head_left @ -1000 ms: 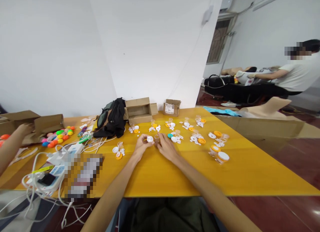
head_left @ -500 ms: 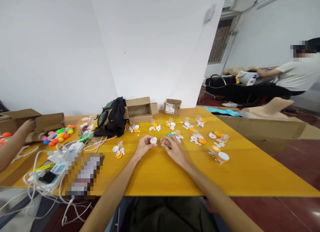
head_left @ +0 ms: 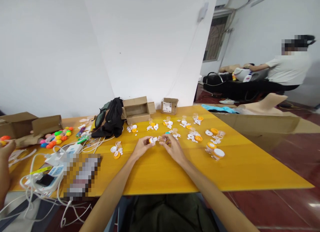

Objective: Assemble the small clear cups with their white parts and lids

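Left hand [head_left: 144, 147]: fingers pinched around a white cap with an orange rim [head_left: 151, 140], over the near middle of the table [head_left: 165, 175]. Right hand [head_left: 173, 147]: fingers curled round a small clear plastic cup [head_left: 162, 139], just beside the cap; what the cup has in it is too small to tell. Cap and cup are close together; whether they touch, cannot tell.

Two capped clear jars stand near each other to the right: one with an orange-rimmed lid [head_left: 211, 145], the other with a wide white lid [head_left: 219, 152]. Contents not readable.

Loose sets lie around the table, each a clear cup with white discs and orange rings: a cup at left [head_left: 118, 144], one at far right [head_left: 221, 134] on its side, more in the rows behind the hands. An orange ring [head_left: 198, 138] lies by white pieces, right of the right hand.

Back of table: open cardboard box [head_left: 137, 118], small labelled carton [head_left: 169, 106], black bag [head_left: 114, 117]. At left, another open carton [head_left: 18, 125], coloured balls [head_left: 56, 138] near it, a co-worker's hand [head_left: 7, 149] beside. Off the table at right, a large cardboard box [head_left: 262, 127] holds blue cloth [head_left: 220, 108] and a beige mannequin part [head_left: 266, 105].
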Tool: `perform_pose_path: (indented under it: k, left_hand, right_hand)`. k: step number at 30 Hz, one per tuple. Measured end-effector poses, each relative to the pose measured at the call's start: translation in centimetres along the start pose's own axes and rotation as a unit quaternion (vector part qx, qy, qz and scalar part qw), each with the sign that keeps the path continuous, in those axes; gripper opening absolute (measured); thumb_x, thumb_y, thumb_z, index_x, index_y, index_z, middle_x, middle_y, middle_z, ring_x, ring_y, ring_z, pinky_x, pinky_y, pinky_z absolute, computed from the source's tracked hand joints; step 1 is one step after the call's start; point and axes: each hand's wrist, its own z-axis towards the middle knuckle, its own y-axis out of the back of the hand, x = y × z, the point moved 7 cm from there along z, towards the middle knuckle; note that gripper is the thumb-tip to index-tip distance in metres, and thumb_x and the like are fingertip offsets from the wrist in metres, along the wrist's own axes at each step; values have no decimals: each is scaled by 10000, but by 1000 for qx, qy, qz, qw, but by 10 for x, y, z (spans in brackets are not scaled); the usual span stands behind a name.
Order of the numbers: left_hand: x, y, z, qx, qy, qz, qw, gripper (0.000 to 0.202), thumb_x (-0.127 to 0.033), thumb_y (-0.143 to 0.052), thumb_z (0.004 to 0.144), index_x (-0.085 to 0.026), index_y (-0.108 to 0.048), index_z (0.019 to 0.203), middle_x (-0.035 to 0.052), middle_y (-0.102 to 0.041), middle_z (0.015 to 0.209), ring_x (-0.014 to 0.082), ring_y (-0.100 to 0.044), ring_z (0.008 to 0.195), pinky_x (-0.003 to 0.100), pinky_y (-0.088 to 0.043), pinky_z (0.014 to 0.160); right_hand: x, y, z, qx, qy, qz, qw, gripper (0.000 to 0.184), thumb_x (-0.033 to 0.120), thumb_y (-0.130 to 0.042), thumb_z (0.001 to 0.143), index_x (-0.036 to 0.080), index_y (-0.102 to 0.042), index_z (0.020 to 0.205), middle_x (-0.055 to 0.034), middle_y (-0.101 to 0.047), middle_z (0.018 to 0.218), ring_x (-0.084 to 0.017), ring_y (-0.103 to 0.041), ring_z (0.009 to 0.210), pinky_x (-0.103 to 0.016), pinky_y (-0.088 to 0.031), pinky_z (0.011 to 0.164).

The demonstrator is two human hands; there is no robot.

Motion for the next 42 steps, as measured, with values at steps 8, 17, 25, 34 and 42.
perform_pose_path:
  k: [8,17,25,34,42]
  left_hand:
    - [0,-6,-1,34,-18,-3,999,430,-282,-879,565,-179,-751,961,75,-767,989,236,-687,915,351,-520,889]
    - [-2,-12,-1,62,-45,22,997,373,-301,-846,637,-184,-753,979,68,-753,979,216,-668,889,325,-500,868]
    - [-5,-15,-4,80,-23,2,996,388,-297,-856,619,-184,-748,975,70,-760,991,231,-679,915,344,-494,905]
    - [-1,-14,-4,77,2,-12,997,421,-277,-890,549,-183,-736,930,60,-766,950,232,-692,900,362,-502,914]
    - [-2,-14,-4,76,3,-15,997,453,-306,-902,532,-180,-721,928,65,-758,942,220,-689,886,343,-502,898]
  right_hand:
    - [9,-3,-2,44,53,-38,997,153,238,-581,869,247,-669,993,-56,-675,957,-230,-633,869,-376,-541,820]
    - [13,-8,-5,71,91,-53,992,251,192,-556,894,261,-669,1107,-57,-677,999,-232,-638,932,-387,-532,865]
    - [16,-7,-4,81,90,-69,990,250,196,-573,890,265,-689,1100,-56,-707,1008,-229,-663,922,-377,-541,855]
    - [13,-7,-3,99,29,-57,993,164,301,-574,894,249,-712,967,-33,-742,892,-211,-674,782,-336,-546,764]
    - [13,-8,-1,101,27,-47,993,142,290,-561,896,247,-691,932,-22,-732,874,-204,-667,779,-319,-532,758]
